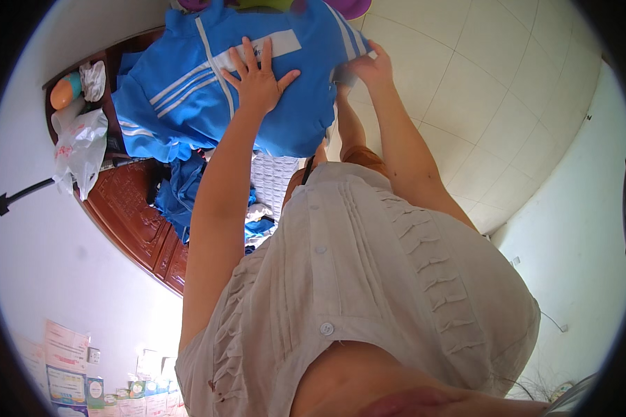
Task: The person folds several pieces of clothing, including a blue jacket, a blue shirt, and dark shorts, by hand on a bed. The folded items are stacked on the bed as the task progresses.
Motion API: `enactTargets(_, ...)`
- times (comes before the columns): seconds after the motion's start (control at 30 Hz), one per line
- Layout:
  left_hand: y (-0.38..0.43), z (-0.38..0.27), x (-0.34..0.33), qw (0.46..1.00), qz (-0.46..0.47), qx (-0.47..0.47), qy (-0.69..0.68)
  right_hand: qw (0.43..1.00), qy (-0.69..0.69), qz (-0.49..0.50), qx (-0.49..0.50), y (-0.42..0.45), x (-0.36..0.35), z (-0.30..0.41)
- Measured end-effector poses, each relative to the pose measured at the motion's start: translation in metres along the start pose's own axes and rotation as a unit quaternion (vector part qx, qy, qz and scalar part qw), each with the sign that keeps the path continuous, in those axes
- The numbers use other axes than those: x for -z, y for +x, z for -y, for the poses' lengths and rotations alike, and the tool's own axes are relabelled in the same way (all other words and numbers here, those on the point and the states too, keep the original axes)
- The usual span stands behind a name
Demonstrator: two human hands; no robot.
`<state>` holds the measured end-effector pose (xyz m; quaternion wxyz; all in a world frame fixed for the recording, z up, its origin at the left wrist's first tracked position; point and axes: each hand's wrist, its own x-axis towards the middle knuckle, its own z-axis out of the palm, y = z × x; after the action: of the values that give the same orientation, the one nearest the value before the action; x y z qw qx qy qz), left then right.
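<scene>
A blue track jacket (287, 114) with white stripes, a white chest panel and a white front zip spreads out before me. My left hand (258, 83) rests flat on its front across the zip and panel, palm down with the fingers apart. At the jacket's right side, my right hand (370, 66) pinches the striped blue edge between thumb and fingers. Part of that hand's grip is hidden by cloth and slightly blurred. What lies directly under the jacket is mostly hidden.
Left stands a carved wooden headboard (130, 193), with a plastic bag (81, 151) and an orange-and-teal rounded object (66, 91) on its ledge. Blue clothes (180, 187) lie heaped beside a grey quilted cover (275, 180). A purple plastic rim (357, 8) shows above the tiled floor (464, 88).
</scene>
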<state>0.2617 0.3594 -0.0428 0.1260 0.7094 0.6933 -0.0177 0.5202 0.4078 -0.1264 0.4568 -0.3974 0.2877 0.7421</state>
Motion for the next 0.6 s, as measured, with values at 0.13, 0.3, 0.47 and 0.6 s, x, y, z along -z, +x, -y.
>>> enactTargets(0.13,0.001,0.003,-0.006,1.0,0.025,0.016,0.001,0.994,0.07,0.016,0.081,-0.013,-0.006,0.028)
enactTargets(0.3,0.004,0.005,-0.008,0.999,0.036,0.001,-0.013,0.972,-0.082,-0.001,0.22,-0.002,-0.003,0.084)
enactTargets(0.47,0.0,0.01,-0.013,0.999,0.024,-0.002,-0.028,0.926,-0.147,0.029,0.348,-0.063,-0.058,0.12)
enactTargets(0.6,0.001,0.009,-0.013,0.999,0.001,-0.007,-0.038,0.758,-0.427,-0.013,0.493,-0.119,-0.114,0.066)
